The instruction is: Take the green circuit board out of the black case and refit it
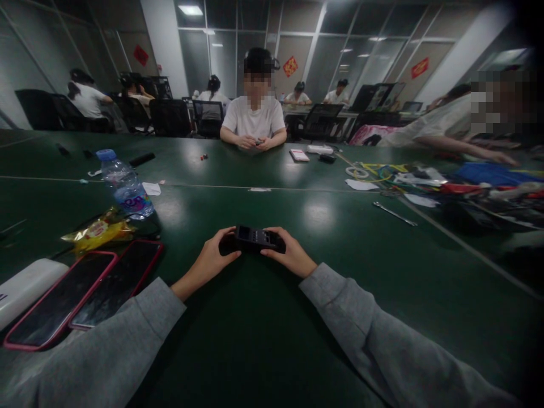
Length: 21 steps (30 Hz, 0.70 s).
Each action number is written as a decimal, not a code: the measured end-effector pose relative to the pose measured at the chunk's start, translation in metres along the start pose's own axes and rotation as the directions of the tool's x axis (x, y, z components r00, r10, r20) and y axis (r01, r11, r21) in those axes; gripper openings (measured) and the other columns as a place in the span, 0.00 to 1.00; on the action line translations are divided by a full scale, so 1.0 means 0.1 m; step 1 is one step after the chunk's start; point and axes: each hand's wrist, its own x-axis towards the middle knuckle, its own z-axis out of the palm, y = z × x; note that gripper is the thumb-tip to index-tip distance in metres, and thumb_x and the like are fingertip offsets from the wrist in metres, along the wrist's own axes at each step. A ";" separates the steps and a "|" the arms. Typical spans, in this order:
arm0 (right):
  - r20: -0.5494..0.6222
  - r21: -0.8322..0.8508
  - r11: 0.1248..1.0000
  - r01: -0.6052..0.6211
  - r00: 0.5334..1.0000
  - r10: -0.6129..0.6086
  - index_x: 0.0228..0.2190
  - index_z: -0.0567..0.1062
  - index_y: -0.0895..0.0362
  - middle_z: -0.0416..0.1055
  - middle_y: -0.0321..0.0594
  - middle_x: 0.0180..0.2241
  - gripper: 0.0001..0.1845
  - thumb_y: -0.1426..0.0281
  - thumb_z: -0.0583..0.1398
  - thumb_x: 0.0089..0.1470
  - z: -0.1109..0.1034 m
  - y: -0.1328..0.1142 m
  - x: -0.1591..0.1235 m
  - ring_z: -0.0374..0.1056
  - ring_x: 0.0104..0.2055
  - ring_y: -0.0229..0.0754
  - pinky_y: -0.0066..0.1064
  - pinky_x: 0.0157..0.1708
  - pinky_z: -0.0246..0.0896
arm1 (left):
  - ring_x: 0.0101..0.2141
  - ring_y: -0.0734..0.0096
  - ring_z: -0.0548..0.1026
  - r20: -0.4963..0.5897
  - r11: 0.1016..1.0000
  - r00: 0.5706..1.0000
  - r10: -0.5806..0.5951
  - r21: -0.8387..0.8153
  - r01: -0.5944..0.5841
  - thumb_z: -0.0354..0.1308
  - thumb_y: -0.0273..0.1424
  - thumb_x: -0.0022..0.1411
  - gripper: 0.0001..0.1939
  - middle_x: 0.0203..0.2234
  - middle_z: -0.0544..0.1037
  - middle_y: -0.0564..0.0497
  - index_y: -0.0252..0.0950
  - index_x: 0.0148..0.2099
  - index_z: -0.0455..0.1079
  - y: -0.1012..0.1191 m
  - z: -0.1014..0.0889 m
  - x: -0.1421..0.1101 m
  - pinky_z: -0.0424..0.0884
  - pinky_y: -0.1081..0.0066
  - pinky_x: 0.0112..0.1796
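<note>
A small black handheld device (254,238) with a little screen and rows of buttons lies sideways between my two hands, just over the green table. The fingers of my left hand (215,258) curl round its screen end, thumb at the near edge. At the other end, my right hand (291,252) grips it the same way. The device's underside is hidden. Left of my left hand lie two phones, one red-rimmed phone (63,300) and another dark phone (119,283) partly behind my sleeve.
At left are a white case-like object (29,286), a yellow wrapper (100,229) and a plastic bottle (125,184). A wrench (394,213) lies at right, near a heap of cables (382,173). A person (254,119) sits opposite; another person's arm (467,148) reaches over the heap.
</note>
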 end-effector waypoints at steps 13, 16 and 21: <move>0.010 -0.003 1.000 0.023 1.000 -0.023 0.53 0.63 0.50 0.66 0.44 0.52 0.31 0.64 0.66 0.49 0.00 -0.01 -0.01 0.65 0.54 0.51 0.51 0.54 0.60 | 0.57 0.55 0.67 0.022 0.999 0.999 -0.039 0.033 0.038 0.61 0.33 0.58 0.29 0.56 0.69 0.43 0.39 0.60 0.59 0.06 -0.03 -0.02 0.63 0.48 0.56; 0.000 -0.008 0.999 0.037 0.999 -0.037 0.52 0.64 0.51 0.67 0.45 0.51 0.28 0.64 0.65 0.50 0.01 0.00 -0.01 0.65 0.53 0.50 0.49 0.54 0.61 | 0.56 0.58 0.68 0.011 1.000 1.000 -0.010 0.023 0.010 0.61 0.31 0.58 0.28 0.55 0.70 0.44 0.39 0.60 0.59 0.03 -0.01 -0.01 0.63 0.51 0.57; -0.005 0.015 0.999 0.031 0.999 -0.031 0.50 0.65 0.51 0.69 0.43 0.48 0.26 0.64 0.65 0.51 0.02 0.02 0.00 0.67 0.51 0.49 0.48 0.52 0.62 | 0.55 0.60 0.69 0.003 1.000 1.000 0.017 0.018 -0.017 0.61 0.30 0.58 0.29 0.55 0.70 0.44 0.38 0.60 0.59 -0.03 0.01 0.00 0.63 0.53 0.57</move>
